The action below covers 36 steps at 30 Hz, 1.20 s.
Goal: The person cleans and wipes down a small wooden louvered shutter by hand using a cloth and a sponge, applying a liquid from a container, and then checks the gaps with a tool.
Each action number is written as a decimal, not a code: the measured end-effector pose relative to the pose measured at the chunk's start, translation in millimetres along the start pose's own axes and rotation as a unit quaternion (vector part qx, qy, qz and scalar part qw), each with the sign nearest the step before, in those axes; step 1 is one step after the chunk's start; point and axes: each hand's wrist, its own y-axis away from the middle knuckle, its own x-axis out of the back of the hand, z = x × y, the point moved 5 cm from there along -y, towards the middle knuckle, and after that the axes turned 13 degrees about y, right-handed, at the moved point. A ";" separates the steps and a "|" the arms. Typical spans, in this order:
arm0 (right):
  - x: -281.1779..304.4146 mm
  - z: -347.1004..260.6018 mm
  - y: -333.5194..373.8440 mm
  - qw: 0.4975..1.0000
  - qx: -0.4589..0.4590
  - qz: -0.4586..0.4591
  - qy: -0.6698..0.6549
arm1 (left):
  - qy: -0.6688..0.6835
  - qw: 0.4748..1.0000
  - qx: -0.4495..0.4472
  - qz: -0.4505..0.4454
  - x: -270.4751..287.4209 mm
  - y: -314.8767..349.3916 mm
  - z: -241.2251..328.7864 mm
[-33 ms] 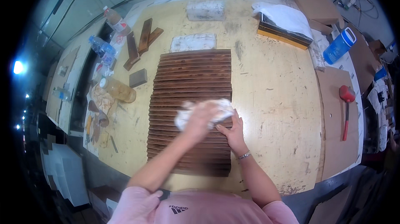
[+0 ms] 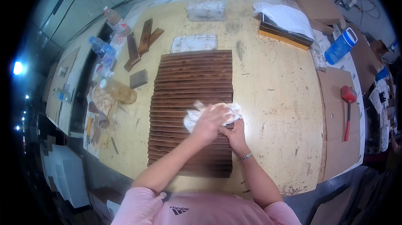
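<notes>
A dark brown ribbed wooden panel (image 2: 192, 74) lies flat on the table, its ridges running left to right. My left hand (image 2: 209, 123) presses a crumpled white cloth (image 2: 191, 118) onto the ridges, near the panel's right side; the cloth has brownish stains. Close beside it, my right hand (image 2: 235, 136) holds the panel's right edge, thumb over the top and fingers along the side. The cloth partly hides those fingertips.
Beyond the panel are a white wrapped block (image 2: 194, 43) and another (image 2: 206, 11). To the left are wooden strips (image 2: 145, 36), a grey-brown block (image 2: 138, 78), a jar (image 2: 118, 91) and bottles (image 2: 102, 47). A red mallet (image 2: 348, 95) and blue jug (image 2: 340, 47) are at right.
My left hand and the cloth have slid a little to the right along the ridges, toward my right hand. My right hand stays at the panel's edge.
</notes>
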 end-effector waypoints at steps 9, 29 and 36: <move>-1.2 3.0 2.3 1.000 0.002 0.015 0.009 | -0.196 0.958 0.207 -0.026 132.2 62.2 -21.0; 1.8 -3.9 -6.6 0.984 0.026 0.018 -0.177 | -0.207 0.948 0.019 -0.242 143.4 16.0 338.9; -9.0 -5.5 -7.6 0.991 0.092 0.049 -0.080 | -0.233 0.946 0.047 -0.220 152.7 51.3 358.9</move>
